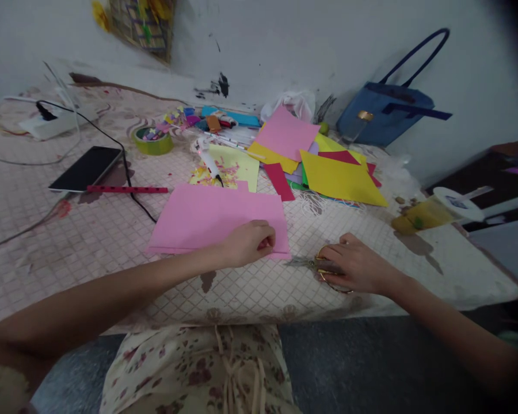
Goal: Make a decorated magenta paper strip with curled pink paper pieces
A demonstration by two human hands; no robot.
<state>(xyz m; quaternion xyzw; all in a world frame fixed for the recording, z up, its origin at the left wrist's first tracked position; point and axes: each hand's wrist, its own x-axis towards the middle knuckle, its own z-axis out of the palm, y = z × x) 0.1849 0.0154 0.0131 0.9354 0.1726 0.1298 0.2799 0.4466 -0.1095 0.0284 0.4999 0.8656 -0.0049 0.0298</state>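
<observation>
A large pink sheet (207, 215) lies on the patterned tablecloth (172, 299), with a narrow strip along its near edge. My left hand (252, 242) rests over the sheet's near right part, its fingers curled; what they hold, if anything, is hidden. In my right hand (349, 264) is a pair of gold-handled scissors (313, 263), held low over the cloth to the right of the sheet. The blades point left toward the sheet's near right corner.
Behind the sheet are a glue gun (208, 160), green tape (153, 144) and yellow paper (345, 178). A tablet (88, 168) and red strip (127, 189) lie left, with a black cable. A drink cup (431, 213) and blue bag (380, 115) stand right.
</observation>
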